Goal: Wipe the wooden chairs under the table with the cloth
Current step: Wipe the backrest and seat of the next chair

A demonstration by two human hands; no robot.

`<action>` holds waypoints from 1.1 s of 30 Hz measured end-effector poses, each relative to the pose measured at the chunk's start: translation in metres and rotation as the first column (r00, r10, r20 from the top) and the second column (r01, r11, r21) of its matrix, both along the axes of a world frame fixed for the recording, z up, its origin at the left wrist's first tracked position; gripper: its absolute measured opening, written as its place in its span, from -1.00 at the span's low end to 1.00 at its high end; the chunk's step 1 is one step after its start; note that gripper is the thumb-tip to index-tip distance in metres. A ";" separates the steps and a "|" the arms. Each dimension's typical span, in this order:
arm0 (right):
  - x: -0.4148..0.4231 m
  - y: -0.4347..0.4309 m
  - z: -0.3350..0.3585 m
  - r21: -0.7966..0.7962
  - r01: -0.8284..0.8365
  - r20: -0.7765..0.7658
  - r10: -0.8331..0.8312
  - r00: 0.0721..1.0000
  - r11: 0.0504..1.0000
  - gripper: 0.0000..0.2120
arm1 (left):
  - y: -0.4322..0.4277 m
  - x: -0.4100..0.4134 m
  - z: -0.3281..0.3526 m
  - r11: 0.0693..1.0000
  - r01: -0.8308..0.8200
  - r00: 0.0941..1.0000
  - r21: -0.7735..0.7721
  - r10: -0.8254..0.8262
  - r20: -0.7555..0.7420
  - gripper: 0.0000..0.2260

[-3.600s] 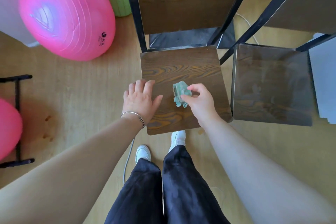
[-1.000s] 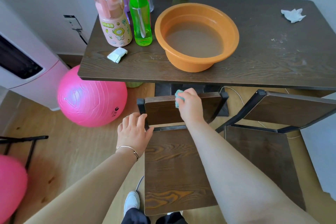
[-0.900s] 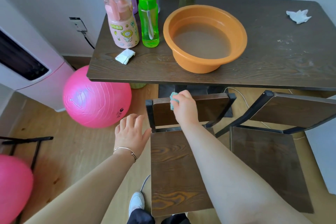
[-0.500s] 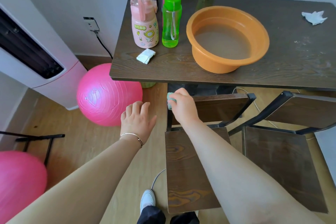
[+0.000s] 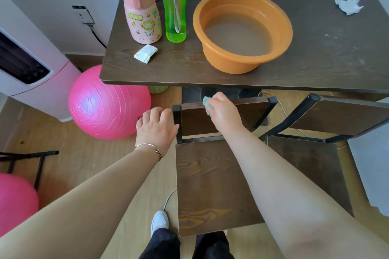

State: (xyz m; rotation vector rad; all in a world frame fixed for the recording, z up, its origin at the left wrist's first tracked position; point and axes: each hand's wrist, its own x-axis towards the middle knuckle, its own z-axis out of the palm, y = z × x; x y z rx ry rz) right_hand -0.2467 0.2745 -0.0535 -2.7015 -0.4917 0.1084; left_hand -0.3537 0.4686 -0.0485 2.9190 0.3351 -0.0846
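Wiping has moved from seat to backrest. Right hand (image 5: 224,114) grips the green cloth (image 5: 207,106) against the left chair's backrest (image 5: 250,111), back off its left end. Left hand (image 5: 156,130) loose, empty, beside the frame post (image 5: 176,120). Chair 2 (image 5: 305,166) likely pending.

1 head-worn view, facing forward and down, close over table (image 5: 315,65) and chairs (image 5: 210,185)
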 end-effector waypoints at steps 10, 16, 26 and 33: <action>0.031 -0.100 0.000 0.052 0.046 0.016 -0.047 0.999 0.998 -0.67 | -0.115 0.039 0.004 0.999 0.044 0.999 0.013 -0.045 0.022 -0.52; 0.058 -0.165 0.005 -0.001 0.163 -0.027 -0.163 0.986 0.987 -0.69 | -0.157 0.043 -0.005 1.000 0.004 1.000 -0.022 -0.004 0.014 -0.51; 0.068 -0.209 0.000 0.112 0.315 -0.108 -0.304 0.947 0.942 -0.68 | -0.181 0.028 -0.019 0.998 -0.053 0.998 -0.044 0.052 -0.018 -0.53; 0.054 -0.191 -0.004 0.199 0.404 -0.083 -0.395 0.915 0.893 -0.71 | -0.157 0.005 -0.031 0.993 -0.097 0.995 -0.061 0.096 -0.031 -0.53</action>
